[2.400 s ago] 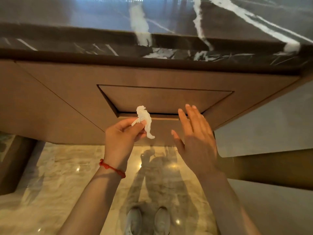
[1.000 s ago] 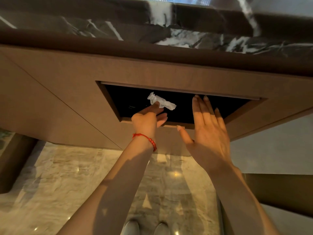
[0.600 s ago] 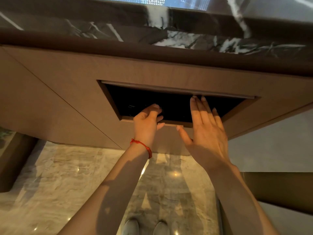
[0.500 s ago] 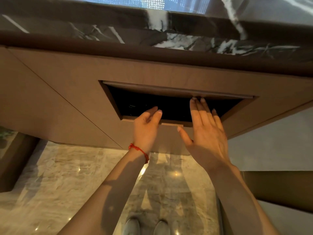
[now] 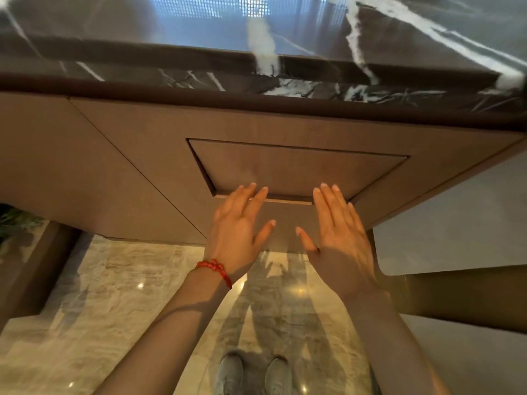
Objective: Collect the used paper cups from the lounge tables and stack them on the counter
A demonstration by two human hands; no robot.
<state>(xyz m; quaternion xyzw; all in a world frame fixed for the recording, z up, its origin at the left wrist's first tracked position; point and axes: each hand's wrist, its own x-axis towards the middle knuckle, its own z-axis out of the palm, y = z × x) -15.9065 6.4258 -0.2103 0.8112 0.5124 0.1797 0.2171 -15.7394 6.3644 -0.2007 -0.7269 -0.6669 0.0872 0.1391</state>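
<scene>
Swung shut now, brown wooden flap panel (image 5: pixel 296 169) mid-frame, dark opening gone, left hand (image 5: pixel 239 232) and right hand (image 5: pixel 339 238) flat, fingers straight, empty, no paper cups visible, black white-veined marble counter (image 5: pixel 199 52) across the top.

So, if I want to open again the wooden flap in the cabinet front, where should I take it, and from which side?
The flap sits shut, flush in its frame, with no knob or handle visible, so there is little to grip. Probably best to come from the front and press flat fingers on its lower part, just above the bottom edge.
</scene>
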